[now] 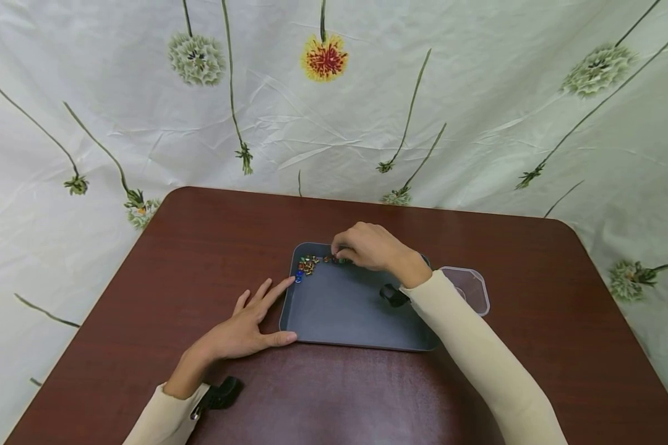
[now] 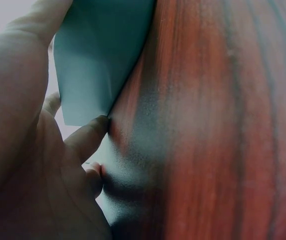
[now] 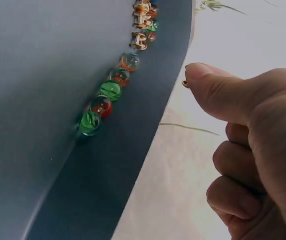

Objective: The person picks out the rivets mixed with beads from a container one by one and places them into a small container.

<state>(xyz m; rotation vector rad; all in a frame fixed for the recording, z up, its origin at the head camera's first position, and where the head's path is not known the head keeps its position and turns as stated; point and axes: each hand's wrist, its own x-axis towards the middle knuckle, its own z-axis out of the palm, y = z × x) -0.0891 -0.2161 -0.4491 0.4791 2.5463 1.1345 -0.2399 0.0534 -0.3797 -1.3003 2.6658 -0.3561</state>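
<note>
A grey tray [image 1: 345, 315] lies on the table. My left hand [image 1: 245, 327] rests at its left edge with fingers spread, and the thumb touches the near left corner. Over the tray's far edge, my right hand [image 1: 370, 247] pinches a small gold-coloured piece [image 3: 185, 84] between thumb and forefinger; most of it is hidden. Below it, glass marbles [image 3: 110, 91] with green and red swirls line the tray's edge. Beyond them sit several spool-shaped gold pieces [image 3: 139, 41]. Blue marbles [image 1: 299, 276] lie by the tray's left wall.
A clear plastic container [image 1: 475, 290] stands right of the tray, partly behind the right sleeve. The brown wooden table [image 1: 545, 321] extends around both. A white flower-patterned cloth [image 1: 289, 111] hangs behind the table's far edge.
</note>
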